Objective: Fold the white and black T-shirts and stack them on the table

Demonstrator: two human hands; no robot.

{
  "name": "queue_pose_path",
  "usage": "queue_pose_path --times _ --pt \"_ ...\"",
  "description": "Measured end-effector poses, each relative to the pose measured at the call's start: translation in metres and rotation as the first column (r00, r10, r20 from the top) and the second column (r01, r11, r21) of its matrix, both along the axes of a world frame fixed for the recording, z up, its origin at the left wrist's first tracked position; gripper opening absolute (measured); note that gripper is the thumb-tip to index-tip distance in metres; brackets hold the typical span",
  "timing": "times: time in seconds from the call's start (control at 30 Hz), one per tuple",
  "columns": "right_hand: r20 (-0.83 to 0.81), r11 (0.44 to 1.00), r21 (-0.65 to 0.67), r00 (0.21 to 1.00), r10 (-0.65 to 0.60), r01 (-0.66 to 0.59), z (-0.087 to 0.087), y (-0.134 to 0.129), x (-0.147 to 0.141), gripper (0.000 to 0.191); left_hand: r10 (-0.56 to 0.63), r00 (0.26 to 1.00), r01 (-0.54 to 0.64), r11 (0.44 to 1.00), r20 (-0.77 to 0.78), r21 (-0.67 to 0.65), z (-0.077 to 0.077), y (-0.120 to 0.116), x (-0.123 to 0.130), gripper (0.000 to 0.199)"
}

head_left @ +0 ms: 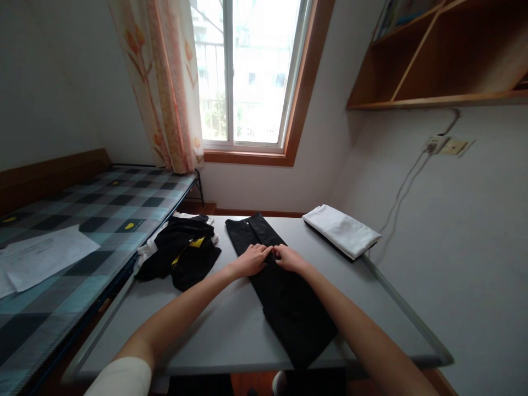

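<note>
A black garment (289, 297), folded into a long strip, lies aslant on the white table. Its near end reaches the table's front edge, and a small pale spot like a button shows near its far end. My left hand (252, 259) rests on the upper half, its fingers pressed together on the cloth. Close beside it, almost fingertip to fingertip, my right hand (289, 258) has its fingers curled in, pinching the same garment. What lies between the fingertips is partly hidden.
Crumpled black, white and yellow clothes (185, 250) lie on the table's left. A folded white cloth (340, 228) over something dark sits at the back right. Left of the table (223, 335) is a bed (136, 198) with papers (49, 256). A cable (400, 192) hangs along the right wall.
</note>
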State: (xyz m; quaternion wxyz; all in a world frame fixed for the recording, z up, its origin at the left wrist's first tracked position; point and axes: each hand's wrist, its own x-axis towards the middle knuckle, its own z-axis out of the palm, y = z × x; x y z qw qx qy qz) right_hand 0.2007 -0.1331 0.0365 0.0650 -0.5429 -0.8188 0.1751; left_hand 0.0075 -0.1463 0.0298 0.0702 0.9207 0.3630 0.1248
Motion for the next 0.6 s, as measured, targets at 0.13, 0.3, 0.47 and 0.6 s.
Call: queue_pose_path --times 0.13,0.3,0.47,0.6 --pt "0.087 0.996 -0.008 0.993 -0.084 0.085 0.001 -0.004 -0.008 0.009 -0.080 0.996 0.078 0.996 0.050 0.046 0.005 0.006 -0.004 0.029" --pt "0.044 0.989 0.053 0.989 -0.139 0.136 0.007 -0.003 -0.006 0.013 -0.121 0.963 0.110 0.992 0.239 0.059 0.018 0.011 -0.038 0.031" --pt "-0.112 0.920 0.165 0.934 -0.340 0.355 0.030 0.008 0.047 0.021 0.033 0.931 -0.074 0.992 0.362 0.101 0.034 0.024 -0.119 0.033" --pt "0.053 0.882 0.179 0.891 -0.450 0.435 0.040 0.003 0.107 0.020 0.168 0.947 -0.201 0.975 0.274 0.094 0.037 0.027 -0.177 0.031"
